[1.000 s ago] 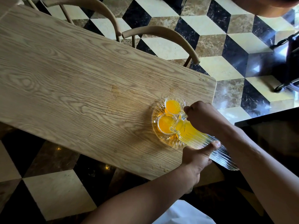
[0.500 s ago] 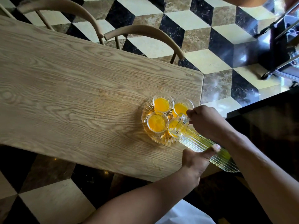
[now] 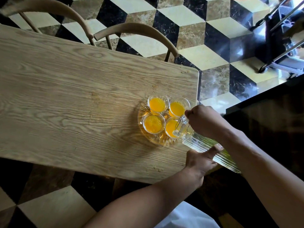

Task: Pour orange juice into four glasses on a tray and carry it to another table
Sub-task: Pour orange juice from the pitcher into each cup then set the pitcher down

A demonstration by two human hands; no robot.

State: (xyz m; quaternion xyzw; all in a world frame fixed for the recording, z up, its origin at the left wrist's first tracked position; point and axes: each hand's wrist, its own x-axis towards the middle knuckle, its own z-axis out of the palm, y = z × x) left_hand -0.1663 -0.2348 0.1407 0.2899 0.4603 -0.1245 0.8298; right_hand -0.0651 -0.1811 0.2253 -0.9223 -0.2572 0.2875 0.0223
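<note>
My right hand (image 3: 204, 122) grips the ribbed clear glass jug (image 3: 202, 145), tipped over the lower-right juice glass (image 3: 172, 127); left hand (image 3: 199, 160) steadies its body, thumb outstretched, on the round cut-glass tray (image 3: 148, 137), centre-right.

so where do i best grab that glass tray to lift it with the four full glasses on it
Grip the tray under its raised scalloped rim with both hands, from opposite sides, fingers underneath. The four glasses crowd its middle and look nearly full, so lift it level, probably once the jug is clear.
</note>
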